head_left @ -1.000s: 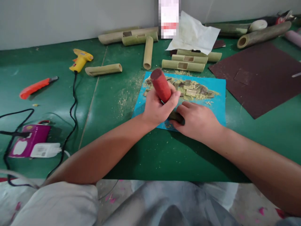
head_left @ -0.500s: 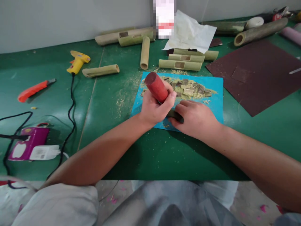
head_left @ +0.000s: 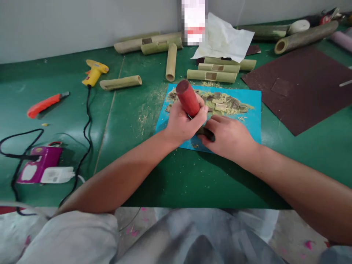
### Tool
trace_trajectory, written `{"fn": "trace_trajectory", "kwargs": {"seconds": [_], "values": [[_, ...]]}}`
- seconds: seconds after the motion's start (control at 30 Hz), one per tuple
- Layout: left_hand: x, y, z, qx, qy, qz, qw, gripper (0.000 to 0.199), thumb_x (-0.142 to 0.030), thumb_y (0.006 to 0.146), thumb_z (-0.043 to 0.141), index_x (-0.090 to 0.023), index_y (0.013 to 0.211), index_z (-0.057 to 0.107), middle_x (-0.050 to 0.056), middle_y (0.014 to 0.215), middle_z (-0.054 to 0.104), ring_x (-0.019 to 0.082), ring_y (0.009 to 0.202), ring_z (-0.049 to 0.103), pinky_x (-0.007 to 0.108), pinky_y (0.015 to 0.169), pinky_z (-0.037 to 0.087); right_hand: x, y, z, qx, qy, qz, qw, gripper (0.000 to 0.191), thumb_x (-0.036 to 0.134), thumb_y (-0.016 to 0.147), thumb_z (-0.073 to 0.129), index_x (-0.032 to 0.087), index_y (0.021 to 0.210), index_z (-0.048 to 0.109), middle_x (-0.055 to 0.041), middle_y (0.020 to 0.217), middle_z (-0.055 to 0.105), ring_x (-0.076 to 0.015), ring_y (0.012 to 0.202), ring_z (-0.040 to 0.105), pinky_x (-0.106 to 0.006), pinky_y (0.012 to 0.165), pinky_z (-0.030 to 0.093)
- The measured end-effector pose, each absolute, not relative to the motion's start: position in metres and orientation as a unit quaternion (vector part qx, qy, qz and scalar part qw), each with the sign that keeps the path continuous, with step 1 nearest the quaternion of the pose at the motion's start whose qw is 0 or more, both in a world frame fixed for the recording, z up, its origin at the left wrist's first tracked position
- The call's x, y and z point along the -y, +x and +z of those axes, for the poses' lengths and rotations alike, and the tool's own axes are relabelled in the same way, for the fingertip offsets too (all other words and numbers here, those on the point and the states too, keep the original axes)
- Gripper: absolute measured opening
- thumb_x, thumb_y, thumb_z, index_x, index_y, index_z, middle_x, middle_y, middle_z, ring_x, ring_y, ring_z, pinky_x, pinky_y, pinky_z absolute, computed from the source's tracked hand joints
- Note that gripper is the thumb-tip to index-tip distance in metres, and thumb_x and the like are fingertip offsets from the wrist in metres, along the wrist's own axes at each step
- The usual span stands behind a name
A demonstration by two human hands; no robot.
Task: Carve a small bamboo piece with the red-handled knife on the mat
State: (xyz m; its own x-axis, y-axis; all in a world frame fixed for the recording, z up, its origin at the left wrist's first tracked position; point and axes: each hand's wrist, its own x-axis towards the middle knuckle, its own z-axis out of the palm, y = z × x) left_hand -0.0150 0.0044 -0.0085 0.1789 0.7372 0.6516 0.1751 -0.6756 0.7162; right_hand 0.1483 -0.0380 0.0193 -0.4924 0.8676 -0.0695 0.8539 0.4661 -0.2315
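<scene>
My left hand (head_left: 183, 123) is wrapped round a thick red cylindrical handle (head_left: 188, 99), its round end tilted up and to the left. The working end of that tool is hidden below my fingers. Close beside it, my right hand (head_left: 229, 135) grips a dark rounded piece (head_left: 206, 134), whose kind I cannot make out; one end pokes out by the thumb. Both hands are over a blue sheet (head_left: 254, 126). Behind them on the sheet lies a heap of bamboo chips and shavings (head_left: 220, 104).
Notched bamboo tubes (head_left: 211, 76) lie behind the sheet. On the left are a yellow glue gun (head_left: 95, 72), a bamboo piece (head_left: 121, 83), an orange cutter (head_left: 45, 105) and a purple box (head_left: 44, 161) with cables. A dark brown sheet (head_left: 299, 91) lies right, below thick bamboo (head_left: 308, 36).
The red handle has swung slightly up and to the right with my left hand. My right hand keeps its grip on the dark piece. The whole view has shifted a little.
</scene>
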Motion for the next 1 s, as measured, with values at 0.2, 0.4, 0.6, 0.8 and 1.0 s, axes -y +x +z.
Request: {"fn": "trace_trajectory", "kwargs": {"seconds": [0.2, 0.4, 0.6, 0.8, 1.0], "values": [[-0.009, -0.01, -0.012, -0.33, 0.717, 0.562, 0.248, 0.017, -0.023, 0.09, 0.065, -0.02, 0.076, 0.056, -0.002, 0.072, 0.058, 0.011, 0.066, 0.056, 0.028, 0.068, 0.051, 0.035, 0.148, 0.02, 0.848, -0.514, 0.128, 0.021, 0.03, 0.033, 0.101, 0.054, 0.014, 0.102, 0.077, -0.0146, 0.107, 0.076, -0.0277, 0.097, 0.071, -0.036, 0.07, 0.041], [-0.015, 0.002, -0.013, -0.4, 0.665, 0.568, 0.272, 0.034, -0.032, 0.088, 0.07, -0.021, 0.064, 0.05, -0.004, 0.062, 0.047, 0.011, 0.06, 0.048, 0.027, 0.06, 0.047, 0.034, 0.148, 0.018, 0.849, -0.513, 0.124, 0.023, 0.033, 0.035, 0.102, 0.053, 0.014, 0.103, 0.078, -0.0151, 0.106, 0.076, -0.0273, 0.094, 0.071, -0.036, 0.068, 0.041], [-0.016, 0.007, -0.017, -0.404, 0.658, 0.577, 0.266, 0.05, -0.052, 0.088, 0.076, -0.021, 0.062, 0.047, -0.004, 0.059, 0.046, 0.011, 0.056, 0.047, 0.028, 0.057, 0.047, 0.033, 0.15, 0.017, 0.849, -0.513, 0.121, 0.034, 0.031, 0.037, 0.1, 0.057, 0.016, 0.107, 0.078, -0.0136, 0.109, 0.076, -0.0275, 0.094, 0.071, -0.036, 0.069, 0.042], [-0.016, 0.002, -0.015, -0.36, 0.661, 0.585, 0.302, 0.048, -0.051, 0.09, 0.076, -0.02, 0.063, 0.05, -0.003, 0.062, 0.05, 0.01, 0.059, 0.051, 0.028, 0.061, 0.049, 0.033, 0.149, 0.019, 0.852, -0.51, 0.118, 0.022, 0.028, 0.037, 0.099, 0.06, 0.016, 0.106, 0.076, -0.013, 0.106, 0.076, -0.0263, 0.093, 0.071, -0.034, 0.069, 0.042], [-0.013, 0.003, -0.01, -0.374, 0.647, 0.584, 0.317, 0.047, -0.043, 0.087, 0.081, -0.02, 0.062, 0.048, -0.005, 0.059, 0.048, 0.008, 0.055, 0.048, 0.027, 0.059, 0.047, 0.035, 0.147, 0.018, 0.852, -0.509, 0.116, 0.028, 0.026, 0.036, 0.099, 0.058, 0.016, 0.105, 0.074, -0.0131, 0.106, 0.076, -0.0259, 0.092, 0.071, -0.034, 0.067, 0.04]]}}
